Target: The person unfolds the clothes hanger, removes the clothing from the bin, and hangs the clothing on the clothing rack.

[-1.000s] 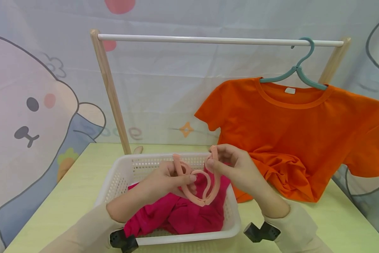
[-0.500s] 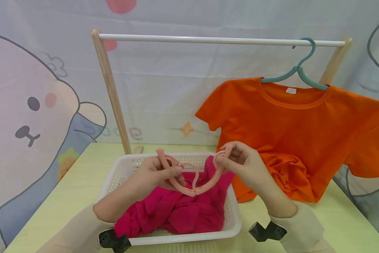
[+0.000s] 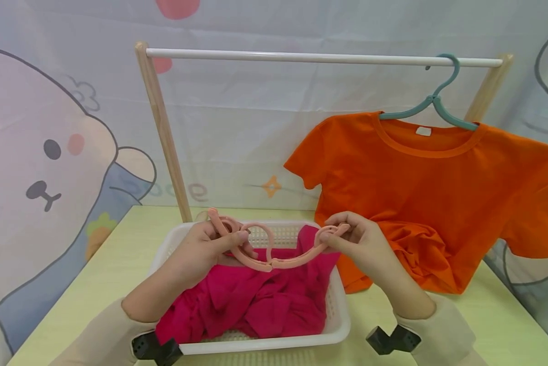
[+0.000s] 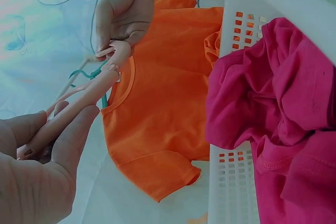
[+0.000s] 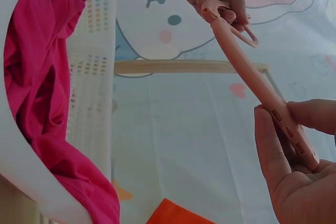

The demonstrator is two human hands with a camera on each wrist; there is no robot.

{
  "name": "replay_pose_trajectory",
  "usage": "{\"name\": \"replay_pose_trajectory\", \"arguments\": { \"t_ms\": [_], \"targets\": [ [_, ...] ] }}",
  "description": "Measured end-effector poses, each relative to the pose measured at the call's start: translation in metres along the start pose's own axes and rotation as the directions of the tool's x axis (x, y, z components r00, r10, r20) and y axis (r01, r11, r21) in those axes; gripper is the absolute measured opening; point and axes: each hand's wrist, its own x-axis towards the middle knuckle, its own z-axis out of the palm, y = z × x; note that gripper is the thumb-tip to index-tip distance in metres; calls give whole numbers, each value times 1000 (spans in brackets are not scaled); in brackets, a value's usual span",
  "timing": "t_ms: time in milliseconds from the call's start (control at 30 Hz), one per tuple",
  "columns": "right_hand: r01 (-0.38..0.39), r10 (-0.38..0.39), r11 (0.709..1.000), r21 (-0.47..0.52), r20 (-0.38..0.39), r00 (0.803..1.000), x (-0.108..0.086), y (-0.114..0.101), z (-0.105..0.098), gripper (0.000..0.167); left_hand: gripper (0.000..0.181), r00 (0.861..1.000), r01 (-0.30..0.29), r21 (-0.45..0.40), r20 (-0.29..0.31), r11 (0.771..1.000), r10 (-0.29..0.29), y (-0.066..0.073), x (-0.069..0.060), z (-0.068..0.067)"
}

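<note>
A pink folding clothes hanger (image 3: pixel 292 263) is held in the air above the white basket, its two arms spread into a shallow curve with the hook standing up at the middle joint. My left hand (image 3: pixel 210 249) grips one arm between thumb and fingers. The other arm's end is pinched by my right hand (image 3: pixel 358 239). In the right wrist view slots show along the hanger arm (image 5: pixel 252 72), with thumb and fingers on either side of it. Below the hanger, a crumpled magenta garment (image 3: pixel 255 305) lies in the basket (image 3: pixel 342 325).
An orange T-shirt (image 3: pixel 420 188) hangs on a teal hanger (image 3: pixel 443 109) at the right of a rack with a white rail (image 3: pixel 301 56) and wooden posts. The rack stands behind the basket on a pale yellow table (image 3: pixel 104 284). A printed cloth (image 3: pixel 237 127) forms the backdrop.
The hanger's arms have swung apart from a narrow V to nearly level. My left hand has moved left and my right hand right, and the joint has risen.
</note>
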Motion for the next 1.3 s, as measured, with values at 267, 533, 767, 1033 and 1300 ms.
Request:
{"name": "replay_pose_trajectory", "arguments": {
  "t_ms": [267,533,767,1033,1300],
  "targets": [
    [39,-43,996,80,44,998,-1,8,0,27,15,997,4,-21,-72,1000,-5,5,-4,-2],
    [36,-40,998,54,69,997,-3,12,0,24,13,997,-5,-47,-82,999,1,5,-6,-4],
    [74,-70,997,-30,101,992,-2,12,-2,21,20,998,-21,-3,-54,1000,21,8,-5,-5],
    [60,-32,981,-185,149,988,-1,11,-3,22,30,999,-34,85,-5,996,35,11,-4,-7],
    [176,-114,955,-239,252,961,0,15,-2,16,28,998,-49,117,35,992,45,12,-1,-4]
  ]
}}
